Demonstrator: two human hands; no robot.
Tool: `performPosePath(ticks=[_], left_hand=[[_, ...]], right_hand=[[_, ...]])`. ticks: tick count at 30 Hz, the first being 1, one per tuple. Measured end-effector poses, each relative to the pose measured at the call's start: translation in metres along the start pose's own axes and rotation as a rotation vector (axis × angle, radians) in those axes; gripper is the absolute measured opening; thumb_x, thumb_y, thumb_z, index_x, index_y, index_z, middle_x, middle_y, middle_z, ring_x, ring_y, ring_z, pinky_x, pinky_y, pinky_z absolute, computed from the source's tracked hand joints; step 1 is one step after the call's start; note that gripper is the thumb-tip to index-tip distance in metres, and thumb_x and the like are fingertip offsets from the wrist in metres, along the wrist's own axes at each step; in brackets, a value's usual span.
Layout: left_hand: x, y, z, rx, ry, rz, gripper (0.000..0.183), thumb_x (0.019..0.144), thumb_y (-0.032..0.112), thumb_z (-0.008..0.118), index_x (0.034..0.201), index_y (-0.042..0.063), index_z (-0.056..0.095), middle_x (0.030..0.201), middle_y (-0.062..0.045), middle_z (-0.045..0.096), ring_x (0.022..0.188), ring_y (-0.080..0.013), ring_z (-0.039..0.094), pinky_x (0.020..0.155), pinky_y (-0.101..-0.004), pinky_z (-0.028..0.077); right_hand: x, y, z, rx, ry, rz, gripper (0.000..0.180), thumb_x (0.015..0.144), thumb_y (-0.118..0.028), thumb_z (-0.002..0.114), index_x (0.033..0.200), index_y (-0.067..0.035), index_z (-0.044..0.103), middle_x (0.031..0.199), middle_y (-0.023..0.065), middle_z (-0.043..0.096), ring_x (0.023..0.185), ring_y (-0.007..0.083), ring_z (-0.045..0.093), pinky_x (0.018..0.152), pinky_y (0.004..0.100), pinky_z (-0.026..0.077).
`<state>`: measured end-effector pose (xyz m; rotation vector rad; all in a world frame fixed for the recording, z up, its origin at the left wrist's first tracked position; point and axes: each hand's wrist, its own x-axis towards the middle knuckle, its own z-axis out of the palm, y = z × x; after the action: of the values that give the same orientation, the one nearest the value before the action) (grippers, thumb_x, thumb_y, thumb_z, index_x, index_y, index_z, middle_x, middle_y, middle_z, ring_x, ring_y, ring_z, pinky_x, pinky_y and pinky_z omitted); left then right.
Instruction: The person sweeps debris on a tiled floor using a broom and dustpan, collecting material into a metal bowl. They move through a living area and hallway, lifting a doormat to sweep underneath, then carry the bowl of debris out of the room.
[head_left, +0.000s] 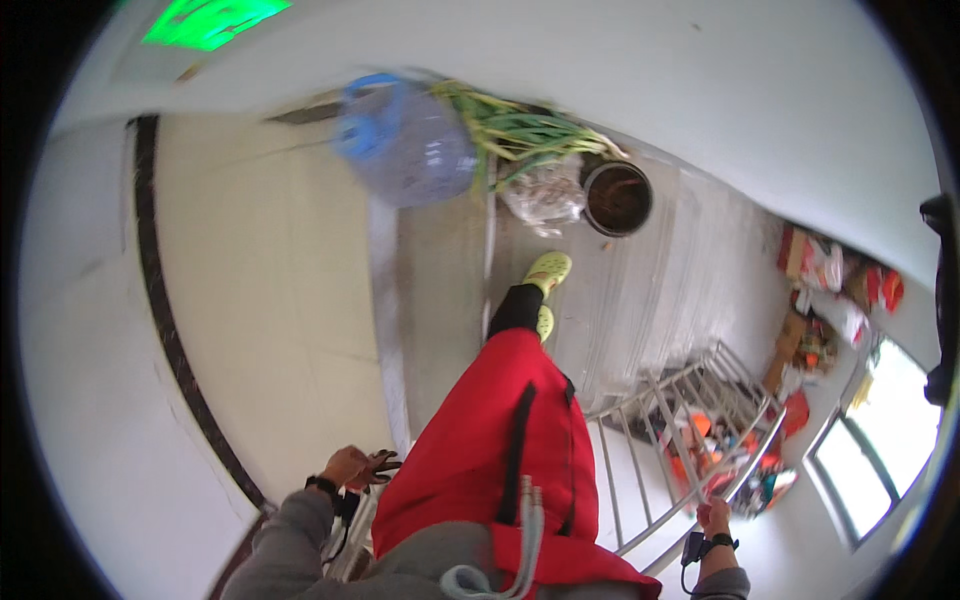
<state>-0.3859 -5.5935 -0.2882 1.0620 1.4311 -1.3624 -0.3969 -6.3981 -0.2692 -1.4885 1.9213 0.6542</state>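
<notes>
My left hand (356, 465) is low at the left, beside the red apron or garment (510, 442) over my legs. Its fingers look spread and dark towards the tips, and I make out nothing held in them. At the lower right my right hand (713, 513) is closed at the metal handrail (750, 465) of a stair railing. Each wrist wears a dark strap with a small device. Below me, my feet in yellow-green clogs (549, 271) are on the grey stair surface, one ahead of the other.
Along the wall are a blurred translucent plastic bag or bottle (427, 154) with blue on it, green onions (525, 131), a clear plastic bag (546, 191) and a dark round pot (618, 198). Bags and boxes (810, 330) are heaped beyond the railing near a window (874, 442).
</notes>
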Motion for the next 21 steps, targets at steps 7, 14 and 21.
performPosePath(ticks=[7, 14, 21], left_hand=[[-0.049, 0.003, -0.012, 0.213, 0.354, 0.363, 0.022, 0.073, 0.008, 0.056, 0.094, 0.000, 0.059, 0.088, -0.011, 0.065, 0.080, -0.0204, 0.063, 0.070, -0.0310, 0.050], [-0.030, -0.045, -0.035, -0.141, 0.380, 0.389, 0.030, 0.081, 0.022, 0.062, 0.098, -0.002, 0.058, 0.080, -0.012, 0.064, 0.073, -0.0211, 0.062, 0.064, -0.0338, 0.050], [-0.033, -0.132, -0.110, -0.237, 0.131, 0.350, 0.039, 0.080, 0.032, 0.059, 0.109, 0.008, 0.052, 0.094, -0.007, 0.062, 0.080, -0.0204, 0.061, 0.078, -0.0355, 0.042]], right_hand=[[-0.175, -0.112, 0.147, -0.062, -0.680, -0.479, 0.023, 0.089, -0.025, 0.053, 0.105, -0.010, 0.058, 0.085, 0.0067, 0.065, 0.069, 0.0143, 0.062, 0.062, 0.0262, 0.050], [-0.273, -0.158, 0.237, -0.456, -0.794, -0.522, 0.026, 0.091, -0.020, 0.048, 0.108, -0.004, 0.059, 0.069, 0.0054, 0.061, 0.053, 0.0115, 0.054, 0.050, 0.0230, 0.043], [-0.340, -0.185, 0.251, -0.754, -0.753, -0.366, 0.020, 0.084, -0.014, 0.055, 0.099, -0.005, 0.062, 0.059, 0.0024, 0.053, 0.044, 0.0112, 0.046, 0.040, 0.0250, 0.036]])
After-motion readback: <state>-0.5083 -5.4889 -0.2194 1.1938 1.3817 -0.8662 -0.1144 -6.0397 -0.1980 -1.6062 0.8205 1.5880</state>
